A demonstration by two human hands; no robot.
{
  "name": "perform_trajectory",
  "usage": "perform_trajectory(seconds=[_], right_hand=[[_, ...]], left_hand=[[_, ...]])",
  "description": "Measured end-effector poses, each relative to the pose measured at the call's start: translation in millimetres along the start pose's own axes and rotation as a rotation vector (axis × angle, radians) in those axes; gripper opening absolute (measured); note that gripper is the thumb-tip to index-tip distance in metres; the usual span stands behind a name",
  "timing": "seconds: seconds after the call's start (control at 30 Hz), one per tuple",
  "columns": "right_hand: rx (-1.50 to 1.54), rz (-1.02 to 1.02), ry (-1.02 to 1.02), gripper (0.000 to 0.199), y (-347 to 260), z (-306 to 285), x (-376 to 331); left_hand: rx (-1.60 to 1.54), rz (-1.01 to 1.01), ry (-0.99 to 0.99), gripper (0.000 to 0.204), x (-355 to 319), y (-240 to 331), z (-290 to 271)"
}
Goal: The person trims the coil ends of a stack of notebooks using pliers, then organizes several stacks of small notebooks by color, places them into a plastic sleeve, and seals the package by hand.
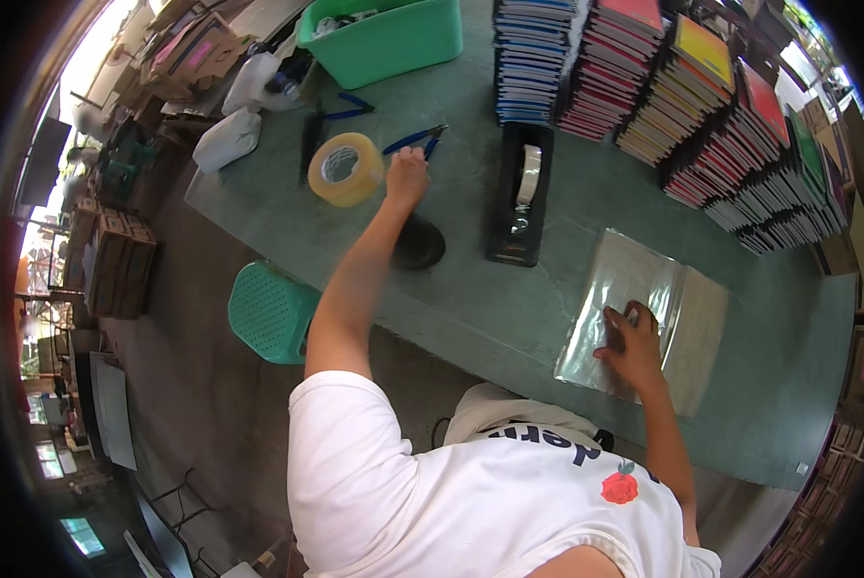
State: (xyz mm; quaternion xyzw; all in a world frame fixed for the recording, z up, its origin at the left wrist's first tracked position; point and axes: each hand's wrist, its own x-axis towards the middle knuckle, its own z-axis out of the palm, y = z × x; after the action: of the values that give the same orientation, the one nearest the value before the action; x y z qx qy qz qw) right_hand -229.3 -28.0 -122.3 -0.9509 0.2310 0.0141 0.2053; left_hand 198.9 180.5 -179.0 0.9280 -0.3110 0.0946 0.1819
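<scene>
My left hand (pixel 408 178) reaches far over the table, its fingers curled together right at a pair of blue-handled pliers (pixel 401 144). Whether anything is inside those fingers is hidden. A large roll of clear tape (pixel 346 170) lies just left of that hand, and a dark round object (pixel 419 243) sits below the wrist. My right hand (pixel 632 349) rests, fingers apart, on a stack of clear plastic sleeves (pixel 596 299) near the table's front edge. Between the hands stands a black tape dispenser (pixel 521 193) holding a small roll.
Stacks of notebooks with blue, red and yellow edges (pixel 678 91) line the back right of the green table (pixel 471 318). A green bin (pixel 384 43) stands at the back left, near another blue-handled tool (pixel 350 106). A green stool (pixel 273 313) is beside the front edge.
</scene>
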Motion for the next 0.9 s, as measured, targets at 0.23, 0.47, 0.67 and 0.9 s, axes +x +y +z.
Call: perform_trajectory(seconds=[0.23,0.47,0.67,0.9], right_hand=[[-0.068,-0.024,-0.099,0.07,3.0,0.4,4.0],[-0.088,0.011,-0.117,0.083,1.6,-3.9,0.6],[-0.116,-0.016,-0.158,0.098,-1.3,3.2,-2.2],[0.143,-0.09,0.093,0.082,28.0,-6.0,-12.5]], left_hand=[[-0.492,-0.024,0.318,0.019,16.3,82.9,-94.4],[-0.683,0.539,0.028,0.024,-81.4,285.3,-92.9],[-0.516,0.228,-0.281,0.029,-100.9,296.3,23.7],[-0.241,0.566,0.46,0.019,35.0,260.6,-113.8]])
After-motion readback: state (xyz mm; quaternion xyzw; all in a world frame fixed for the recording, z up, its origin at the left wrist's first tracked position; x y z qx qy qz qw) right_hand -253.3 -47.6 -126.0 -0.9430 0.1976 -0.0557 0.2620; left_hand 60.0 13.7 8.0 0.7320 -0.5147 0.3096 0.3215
